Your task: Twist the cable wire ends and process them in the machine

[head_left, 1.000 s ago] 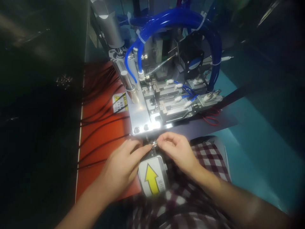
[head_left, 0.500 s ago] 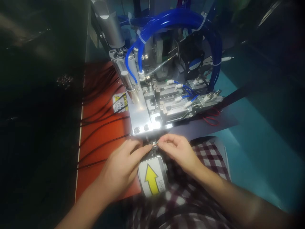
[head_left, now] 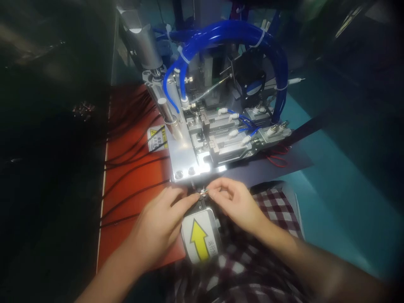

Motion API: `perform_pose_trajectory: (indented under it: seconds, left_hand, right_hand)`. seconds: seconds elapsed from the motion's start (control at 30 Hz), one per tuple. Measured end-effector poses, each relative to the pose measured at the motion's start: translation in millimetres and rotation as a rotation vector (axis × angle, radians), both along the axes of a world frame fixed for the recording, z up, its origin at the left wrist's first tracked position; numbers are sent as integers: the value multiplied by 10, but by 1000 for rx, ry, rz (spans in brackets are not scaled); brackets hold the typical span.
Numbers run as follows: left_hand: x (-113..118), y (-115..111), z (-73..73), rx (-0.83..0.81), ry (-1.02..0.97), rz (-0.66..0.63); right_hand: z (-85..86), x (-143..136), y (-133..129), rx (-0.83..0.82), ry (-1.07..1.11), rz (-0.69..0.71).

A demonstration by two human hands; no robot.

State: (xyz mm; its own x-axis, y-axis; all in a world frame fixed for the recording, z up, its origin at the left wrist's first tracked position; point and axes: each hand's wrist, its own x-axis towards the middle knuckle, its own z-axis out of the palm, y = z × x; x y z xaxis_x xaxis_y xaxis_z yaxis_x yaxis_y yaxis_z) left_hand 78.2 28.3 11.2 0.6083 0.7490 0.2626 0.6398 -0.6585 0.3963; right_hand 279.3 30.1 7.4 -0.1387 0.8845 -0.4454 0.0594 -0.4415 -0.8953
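Several thin wires (head_left: 205, 192), light and dark in colour, span the small gap between my two hands, just below the machine's front edge. My right hand (head_left: 236, 204) pinches their right end between thumb and forefinger, its other fingers curled in. From the left, my left hand (head_left: 166, 216) comes in with its thumb tip pressed at the wires' other end; its forefinger tip is hidden. Whatever the wires join is too small to make out. A small dark metal fixture (head_left: 200, 206) sits right under the fingertips, above a white plate with a yellow arrow (head_left: 198, 237).
Ahead stands a machine with a silver metal block (head_left: 183, 155), air cylinders (head_left: 232, 143) and a thick loop of blue air hoses (head_left: 233, 31). Black cables (head_left: 132, 168) cross the orange-red surface (head_left: 126, 242) at left, near a warning label (head_left: 157, 138). Checkered cloth (head_left: 277, 206) covers my lap.
The view has shifted slightly, so the machine appears a little lower and further left. Both hands keep their place at the fixture, and the wires between them lie at a slightly different angle.
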Motion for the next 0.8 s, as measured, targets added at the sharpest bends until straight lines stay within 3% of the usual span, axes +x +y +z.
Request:
perform_pose_trajectory:
  seconds: [0.13,0.8]
  left_hand:
    - [2,13,19,-18,26,-16]
    - [3,8,12,-26,6,-15]
  right_hand:
    - [-33,9,-21,83,-38,-42]
    - [-39,-65,35,20,91,-67]
